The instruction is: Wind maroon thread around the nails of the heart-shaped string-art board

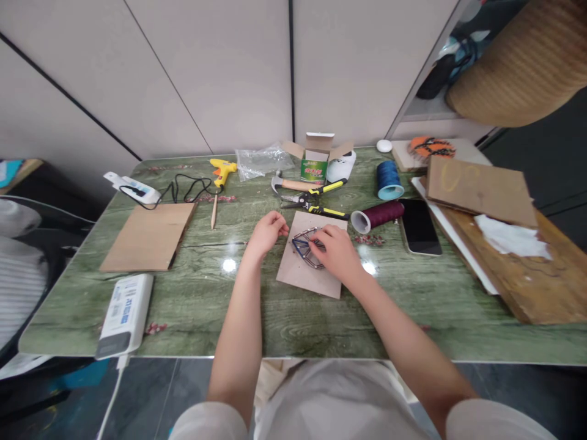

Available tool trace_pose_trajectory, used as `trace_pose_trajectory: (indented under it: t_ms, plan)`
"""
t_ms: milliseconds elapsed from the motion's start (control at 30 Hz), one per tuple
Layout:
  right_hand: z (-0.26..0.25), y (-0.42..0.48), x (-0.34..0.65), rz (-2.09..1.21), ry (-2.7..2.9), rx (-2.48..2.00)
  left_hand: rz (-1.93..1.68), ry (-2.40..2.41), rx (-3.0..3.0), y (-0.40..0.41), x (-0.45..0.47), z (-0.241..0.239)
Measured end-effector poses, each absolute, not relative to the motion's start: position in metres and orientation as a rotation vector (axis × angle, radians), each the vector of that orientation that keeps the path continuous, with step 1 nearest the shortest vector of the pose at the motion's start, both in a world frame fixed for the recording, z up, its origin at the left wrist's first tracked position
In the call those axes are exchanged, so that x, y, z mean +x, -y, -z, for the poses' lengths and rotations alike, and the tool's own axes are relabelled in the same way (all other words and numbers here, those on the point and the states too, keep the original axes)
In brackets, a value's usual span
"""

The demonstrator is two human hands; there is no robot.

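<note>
A small brown board [306, 275] lies on the green table [229, 305] in front of me. A ring of nails strung with dark blue thread [303, 244] stands on it. My right hand [337, 252] rests on the board with its fingertips pinched together at the thread pattern. My left hand [266, 232] hovers just left of the board, its fingers curled loosely, and I cannot make out anything in it.
Pliers [316, 200] and a hammer [287, 183] lie behind the board, near a small open box [315, 160]. A maroon thread spool [378, 216], a blue spool [389, 179] and a phone [419, 226] sit to the right. Cardboard [149, 235], a glue gun [222, 170] and a pencil [213, 211] are left.
</note>
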State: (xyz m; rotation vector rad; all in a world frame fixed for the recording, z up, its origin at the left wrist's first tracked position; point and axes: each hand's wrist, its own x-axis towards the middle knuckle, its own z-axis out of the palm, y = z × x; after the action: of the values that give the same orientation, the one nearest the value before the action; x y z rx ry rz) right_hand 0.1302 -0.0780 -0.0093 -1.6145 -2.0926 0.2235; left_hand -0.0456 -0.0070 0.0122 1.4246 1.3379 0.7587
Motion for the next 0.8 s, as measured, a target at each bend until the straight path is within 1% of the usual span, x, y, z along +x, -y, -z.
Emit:
trace_pose_trajectory:
  t_ms: [133, 267, 467, 633, 800]
  plan:
    - [0.011, 0.078, 0.131, -0.228, 2.069, -1.621, -0.702, -1.371, 1.491, 0.006, -0.052, -0.011]
    - [0.008, 0.078, 0.131, -0.228, 2.082, -1.636, -0.569, -1.554, 1.75, 0.004, -0.056, -0.007]
    - [-0.002, 0.078, 0.127, -0.146, 2.242, -1.641, -0.371, -1.647, 1.95, 0.01, -0.06, -0.016]
    - [-0.004, 0.078, 0.124, -0.118, 2.275, -1.682, -0.228, -1.549, 2.048, 0.02, -0.066, -0.03]
    - [-0.004, 0.078, 0.122, -0.098, 2.278, -1.704, -0.178, -1.234, 2.24, 0.033, -0.062, -0.041]
